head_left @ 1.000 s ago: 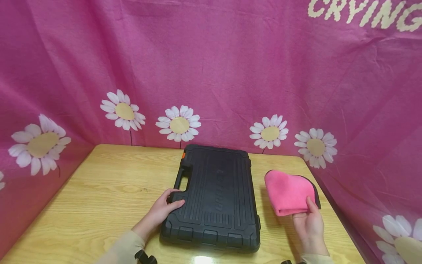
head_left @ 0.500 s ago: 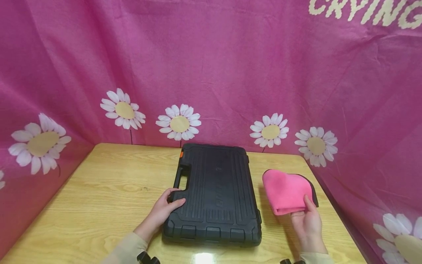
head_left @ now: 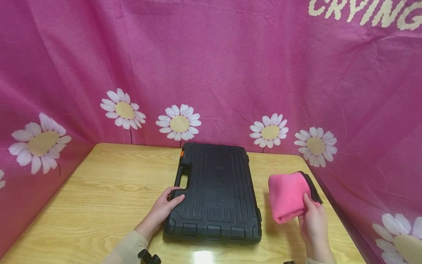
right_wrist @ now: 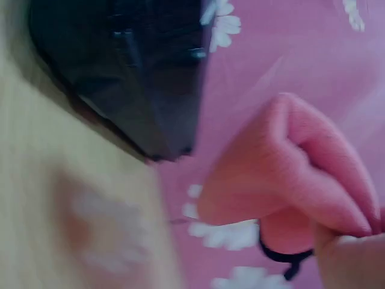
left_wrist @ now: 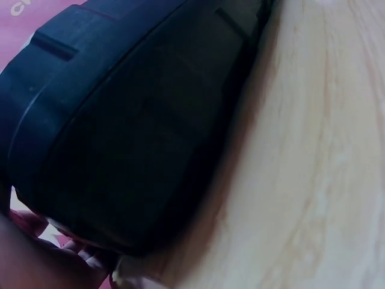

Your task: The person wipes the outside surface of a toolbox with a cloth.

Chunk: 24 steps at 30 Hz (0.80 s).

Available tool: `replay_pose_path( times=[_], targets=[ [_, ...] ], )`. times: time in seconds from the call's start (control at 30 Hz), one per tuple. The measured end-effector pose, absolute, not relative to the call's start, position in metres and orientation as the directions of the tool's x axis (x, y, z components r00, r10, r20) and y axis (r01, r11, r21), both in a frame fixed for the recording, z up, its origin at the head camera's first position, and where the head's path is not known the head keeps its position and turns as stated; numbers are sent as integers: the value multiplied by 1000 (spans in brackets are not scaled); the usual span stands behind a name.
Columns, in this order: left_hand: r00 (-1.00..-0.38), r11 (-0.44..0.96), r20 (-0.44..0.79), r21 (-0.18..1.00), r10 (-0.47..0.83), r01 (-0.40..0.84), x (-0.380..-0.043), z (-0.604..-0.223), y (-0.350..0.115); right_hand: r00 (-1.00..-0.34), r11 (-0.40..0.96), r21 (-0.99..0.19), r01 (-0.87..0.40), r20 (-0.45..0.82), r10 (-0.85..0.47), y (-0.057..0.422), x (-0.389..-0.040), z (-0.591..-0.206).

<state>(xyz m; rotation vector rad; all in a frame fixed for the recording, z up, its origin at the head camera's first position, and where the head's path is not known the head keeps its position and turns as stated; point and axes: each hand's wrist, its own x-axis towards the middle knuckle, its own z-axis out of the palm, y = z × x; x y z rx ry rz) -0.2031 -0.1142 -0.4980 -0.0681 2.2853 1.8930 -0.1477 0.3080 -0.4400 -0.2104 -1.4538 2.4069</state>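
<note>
A closed black plastic tool case (head_left: 214,190) lies flat on the table, its carrying handle on the left side. My left hand (head_left: 161,207) grips its left edge just below the handle opening, thumb on the lid. In the left wrist view, fingers (left_wrist: 30,221) reach round the edge of the case. To the right, my right hand (head_left: 313,222) holds a folded pink cloth (head_left: 286,195) with a dark border, thumb on top. The cloth is raised over the table in the right wrist view, its folds hanging beyond the hand (right_wrist: 355,259).
The wooden table (head_left: 108,183) extends left of the case. Behind it and along both sides hangs a magenta curtain (head_left: 214,73) printed with daisies. An orange tab (head_left: 182,154) sits at the case's far left corner.
The pink cloth has turned and dipped at its near corner as my right hand shifted. The case has slid slightly away from me over the last second, my left hand still on it.
</note>
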Motion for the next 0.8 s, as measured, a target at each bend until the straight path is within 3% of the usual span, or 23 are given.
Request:
replay_pose_path(
  times=[0.1, 0.2, 0.27, 0.4, 0.6, 0.7, 0.8],
  targets=[
    [-985, 203, -155, 970, 80, -136, -203, -499, -115, -908, 21, -999, -29, 35, 417, 297, -130, -425],
    [-985, 202, -149, 971, 89, -129, -202, -500, -117, -897, 424, -899, 108, 96, 432, 284, -110, -419],
    [-985, 192, -147, 973, 92, -128, -202, -501, -118, -903, 595, -792, 139, 145, 405, 273, -98, -419],
    [-985, 149, -142, 981, 101, -126, -201, -503, -119, -929, 742, -664, 92, 212, 305, 256, -82, -428],
    [-985, 111, -134, 986, 112, -122, -202, -505, -118, -958, 792, -608, 56, 190, 214, 242, -71, -446],
    [-983, 101, -144, 986, 115, -132, -202, -506, -118, -936, 825, -563, -43, 312, 164, 237, -68, -460],
    [-980, 88, -152, 986, 127, -141, -202, -505, -119, -849, 860, -469, -202, 521, 84, 232, -66, -476]
  ],
)
